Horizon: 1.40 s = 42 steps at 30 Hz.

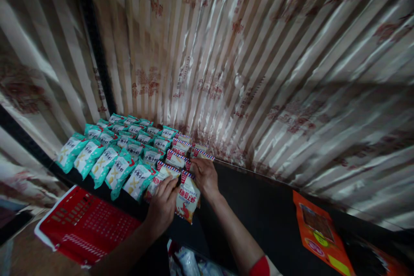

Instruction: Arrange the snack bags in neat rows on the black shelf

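Rows of teal snack bags (118,172) stand on a black shelf, all facing forward. Beside their right end is a block of cream snack bags (177,159) with striped red, white and blue top edges. My left hand (163,202) has its fingers curled at the top of a front cream bag (163,174). Just right of it stands another front cream bag (187,198) with red lettering. My right hand (206,177) reaches behind that one, fingers closed at the edge of a bag in the row behind; the fingertips are partly hidden.
A red plastic basket (87,224) sits below the shelf edge at left. At the bottom, an open container holds several wrapped packs (189,263). An orange package (318,233) lies on the shelf at right. Corrugated sheeting (226,73) closes the back, and a dark post (97,43) rises at left.
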### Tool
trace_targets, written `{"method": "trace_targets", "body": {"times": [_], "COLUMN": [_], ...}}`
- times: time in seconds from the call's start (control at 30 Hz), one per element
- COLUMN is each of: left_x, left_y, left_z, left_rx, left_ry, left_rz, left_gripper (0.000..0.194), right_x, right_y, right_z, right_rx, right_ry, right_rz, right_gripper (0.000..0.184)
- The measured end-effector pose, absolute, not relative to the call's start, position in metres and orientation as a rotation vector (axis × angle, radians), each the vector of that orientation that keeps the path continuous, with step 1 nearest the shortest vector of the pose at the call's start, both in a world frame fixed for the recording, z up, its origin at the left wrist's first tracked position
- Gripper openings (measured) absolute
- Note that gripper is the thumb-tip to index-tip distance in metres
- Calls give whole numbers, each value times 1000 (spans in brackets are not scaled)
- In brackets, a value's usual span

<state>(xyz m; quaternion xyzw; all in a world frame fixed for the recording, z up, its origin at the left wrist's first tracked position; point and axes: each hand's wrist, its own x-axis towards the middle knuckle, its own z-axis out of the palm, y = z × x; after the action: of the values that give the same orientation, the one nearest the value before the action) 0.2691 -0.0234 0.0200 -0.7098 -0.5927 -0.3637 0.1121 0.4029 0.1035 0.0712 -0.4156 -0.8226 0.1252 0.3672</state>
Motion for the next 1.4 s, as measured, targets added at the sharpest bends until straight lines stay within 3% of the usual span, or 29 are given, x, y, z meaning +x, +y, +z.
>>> {"method": "trace_targets", "body": {"times": [0.33,0.63,0.93,1.4], "left_x": [259,258,258,259], "left_y": [-12,-9,-7,-8], "left_z": [2,-3,-3,-2], "left_rx": [-2071,-2030,-1997,-2005], "left_ry": [-1661,-1620,-1607,-1608], "left_rz": [-966,-988,-983,-984], "left_gripper": [44,38,40,39], "right_x": [354,342,331,352], "right_y": [139,144,143,142], "right_z": [68,69,69,69], "right_rx": [-1066,-1221,-1318,-1185], "right_ry": [-2527,-2532,-2495,-2392], "right_rz": [137,110,-38,219], "right_gripper": [27,19,24,22]}}
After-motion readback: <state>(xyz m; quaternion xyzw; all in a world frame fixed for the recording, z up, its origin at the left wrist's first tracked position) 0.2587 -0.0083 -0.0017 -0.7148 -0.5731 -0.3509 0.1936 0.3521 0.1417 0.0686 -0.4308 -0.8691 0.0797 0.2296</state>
